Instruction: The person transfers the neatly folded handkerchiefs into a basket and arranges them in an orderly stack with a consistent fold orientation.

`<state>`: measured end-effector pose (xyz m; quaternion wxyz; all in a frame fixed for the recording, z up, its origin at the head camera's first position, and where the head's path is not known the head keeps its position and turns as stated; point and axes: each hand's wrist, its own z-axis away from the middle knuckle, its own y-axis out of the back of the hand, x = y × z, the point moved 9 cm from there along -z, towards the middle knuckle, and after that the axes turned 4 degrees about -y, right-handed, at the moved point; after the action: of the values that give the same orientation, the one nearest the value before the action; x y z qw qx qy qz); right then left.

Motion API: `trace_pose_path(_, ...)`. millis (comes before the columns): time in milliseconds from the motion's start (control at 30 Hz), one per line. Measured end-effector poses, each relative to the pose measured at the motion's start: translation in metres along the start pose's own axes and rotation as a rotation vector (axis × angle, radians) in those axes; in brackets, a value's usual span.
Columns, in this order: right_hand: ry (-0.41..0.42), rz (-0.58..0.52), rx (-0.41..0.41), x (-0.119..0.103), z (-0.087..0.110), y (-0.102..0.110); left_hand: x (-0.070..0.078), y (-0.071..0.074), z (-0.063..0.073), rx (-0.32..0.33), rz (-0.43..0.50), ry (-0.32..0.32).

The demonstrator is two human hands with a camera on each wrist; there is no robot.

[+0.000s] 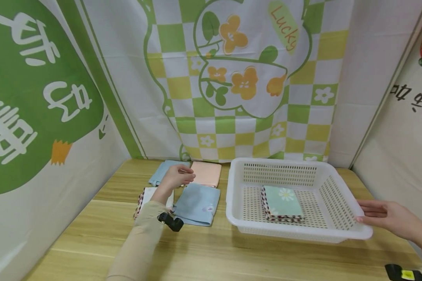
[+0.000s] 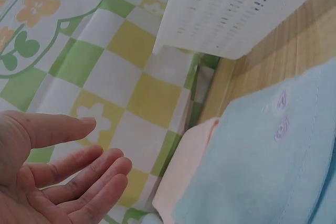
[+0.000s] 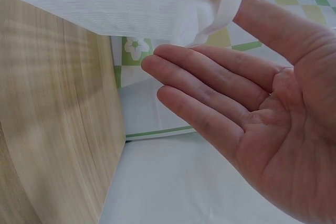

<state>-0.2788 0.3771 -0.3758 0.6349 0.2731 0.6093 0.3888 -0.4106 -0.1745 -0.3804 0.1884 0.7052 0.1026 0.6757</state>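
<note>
My left hand (image 1: 177,177) hovers over several folded towels, fingers loosely bent and holding nothing. Beneath and around it lie a light blue towel (image 1: 198,203) with a small embroidered motif, a peach towel (image 1: 207,173), another blue towel (image 1: 165,168) behind, and a white towel (image 1: 148,193) with a dark red checked edge, partly hidden by the wrist. On the right, my right hand (image 1: 390,216) touches the rim of a white plastic basket (image 1: 299,231), its thumb at the rim and its other fingers stretched out. Inside the basket lies a folded mint towel (image 1: 283,201) with a daisy.
The wooden table (image 1: 211,253) runs back to a hanging cloth (image 1: 244,132) with green and yellow checks. Printed sheets stand as walls on the left (image 1: 102,156) and right (image 1: 401,156). The basket's slotted sides rise around the mint towel.
</note>
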Motion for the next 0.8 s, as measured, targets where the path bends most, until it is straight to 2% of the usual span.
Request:
trace_pose_path(433,-0.002,0.011,0.001,0.0,0.0,0.001,-0.024,0.02,0.006,0.029,0.003,0.058)
trace_pose_path(700,0.005,0.008,0.0,0.001,0.0,0.001,-0.034,0.031,0.011,0.037,0.019,0.035)
trace_pose_path(800,0.004,0.01,-0.001,0.001,0.0,0.0,-0.041,0.037,0.014,0.052,0.023,0.053)
